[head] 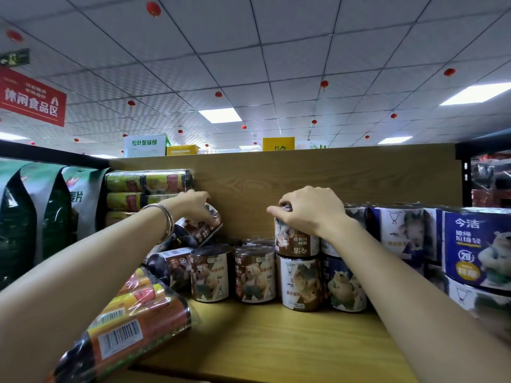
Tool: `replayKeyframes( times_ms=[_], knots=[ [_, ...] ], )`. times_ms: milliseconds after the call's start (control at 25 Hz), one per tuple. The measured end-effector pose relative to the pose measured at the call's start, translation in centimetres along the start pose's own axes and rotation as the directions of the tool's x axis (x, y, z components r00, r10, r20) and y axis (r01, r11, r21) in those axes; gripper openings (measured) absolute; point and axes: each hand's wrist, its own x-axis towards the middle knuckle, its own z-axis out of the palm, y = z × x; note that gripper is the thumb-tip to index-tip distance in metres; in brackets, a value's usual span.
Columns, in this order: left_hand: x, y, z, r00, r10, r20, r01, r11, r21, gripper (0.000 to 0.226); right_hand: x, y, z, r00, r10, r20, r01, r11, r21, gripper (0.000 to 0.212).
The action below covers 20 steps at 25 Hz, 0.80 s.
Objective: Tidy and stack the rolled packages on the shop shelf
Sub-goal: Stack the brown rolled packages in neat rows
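Observation:
Brown bear-printed rolls stand on the wooden shelf [276, 341]. My left hand [193, 203] grips a tilted brown roll [200, 229] held above a roll lying on its side [171, 265]. My right hand [309, 210] is closed over the top of an upright brown roll [296, 241], which sits stacked on another brown roll [300, 283]. Two upright brown rolls [211, 272] [255, 273] stand between my hands. A silver bangle circles my left wrist.
Blue bear-printed rolls [475, 244] are stacked at the right. Long orange-and-yellow roll packs [132, 322] lie at the left front, and more are piled at the back left [146, 181]. Green bags [41, 217] fill the far left. The wooden back panel [304, 175] rises behind.

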Motion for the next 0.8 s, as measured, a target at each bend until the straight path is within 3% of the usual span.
replayKeyframes(
  times_ms=[80,200,360,440,560,680,800],
  knots=[
    [-0.1,0.2,0.3,0.999,-0.032,0.001,0.032,0.996,-0.085,0.081,0.2,0.1,0.4,0.999,0.003,-0.036,-0.004,1.000,-0.024,0.051],
    [-0.3,0.6,0.3,0.999,-0.045,-0.018,0.043,0.996,-0.080,0.067,0.4,0.1,0.6,0.998,0.001,-0.060,-0.003,0.999,-0.033,0.048],
    [-0.8,1.3,-0.5,0.994,-0.042,-0.097,0.040,0.999,-0.025,0.072,0.4,0.3,0.6,0.998,0.000,-0.070,-0.002,1.000,-0.027,0.048],
    [-0.8,2.1,-1.0,0.982,-0.021,-0.188,-0.008,0.988,-0.153,0.075,0.5,0.2,0.7,0.997,-0.003,-0.071,0.000,1.000,-0.031,0.048],
    [-0.7,3.7,-1.2,0.963,0.000,-0.269,-0.124,0.887,-0.445,0.079,0.5,0.2,0.6,0.998,0.003,-0.066,-0.005,0.999,-0.039,0.048],
    [-0.5,5.6,-0.2,0.969,0.013,-0.247,-0.163,0.784,-0.599,0.078,0.5,0.3,0.6,0.998,0.004,-0.068,-0.008,0.999,-0.048,0.049],
    [-0.5,7.1,1.0,0.982,0.036,-0.183,-0.149,0.744,-0.651,0.076,0.5,0.3,0.7,0.998,0.009,-0.066,-0.012,0.999,-0.049,0.051]
  ],
)
